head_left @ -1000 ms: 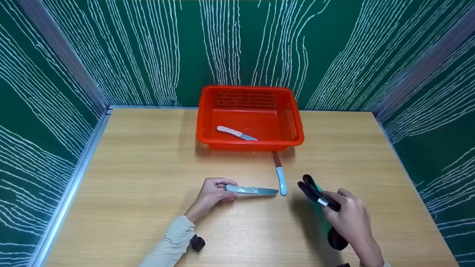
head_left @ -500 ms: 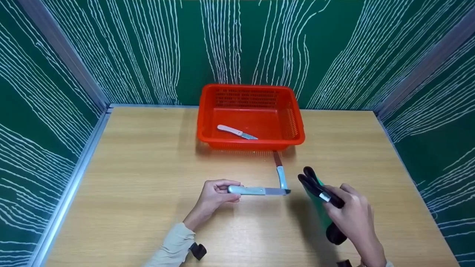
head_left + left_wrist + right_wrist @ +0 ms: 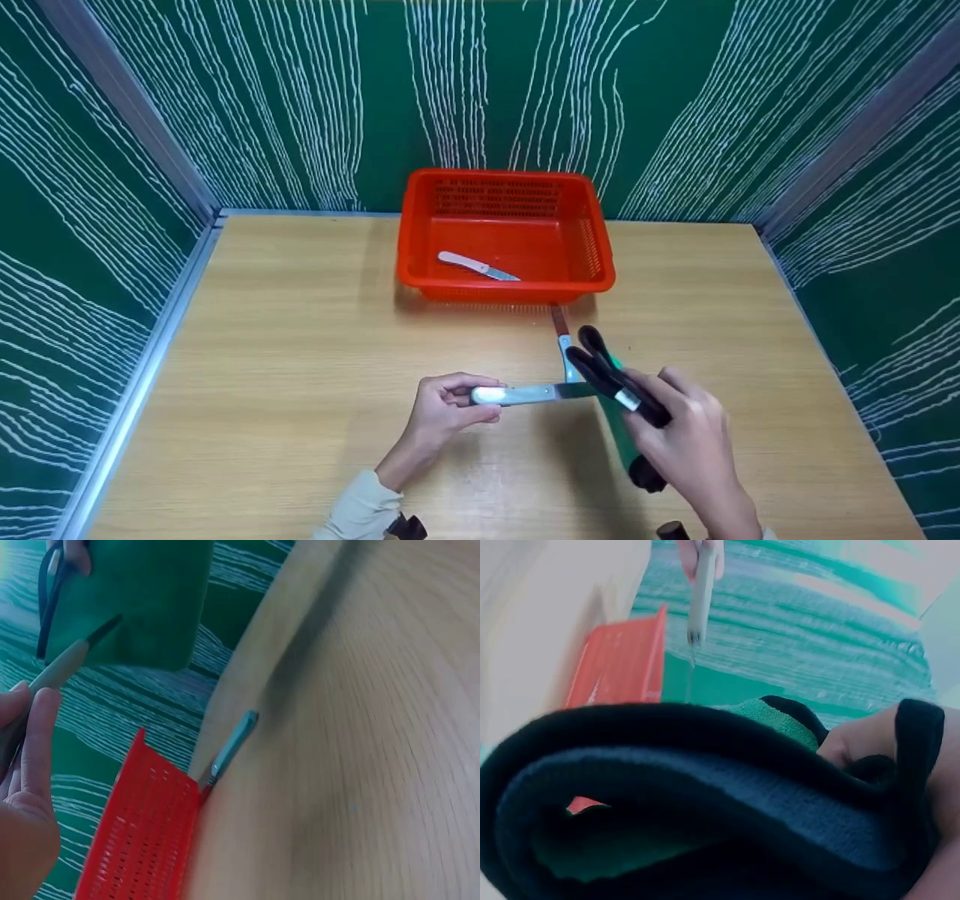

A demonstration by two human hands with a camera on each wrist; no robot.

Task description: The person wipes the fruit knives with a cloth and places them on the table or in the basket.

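In the head view my left hand (image 3: 442,412) pinches a knife (image 3: 517,394) by the end of its pale blue handle, blade pointing right above the table. My right hand (image 3: 690,435) grips a folded green cloth (image 3: 619,435) with thick black edging and a small white label. The cloth's black edge overlaps the blade tip in this view. In the left wrist view the blade points toward the hanging green cloth (image 3: 150,607). Below the blade, a second knife with a blue handle (image 3: 565,356) and brownish blade lies on the table, its handle partly hidden.
A red plastic basket (image 3: 506,287) stands at the back of the wooden table (image 3: 300,337). Inside it lies a knife with a pale pink handle (image 3: 466,262). The second knife's blade reaches the basket's front edge. Green walls with white lines surround the table.
My left hand has shifted slightly right and nearer with its knife, whose blade has turned. My right hand has brought the cloth left to the blade tip.
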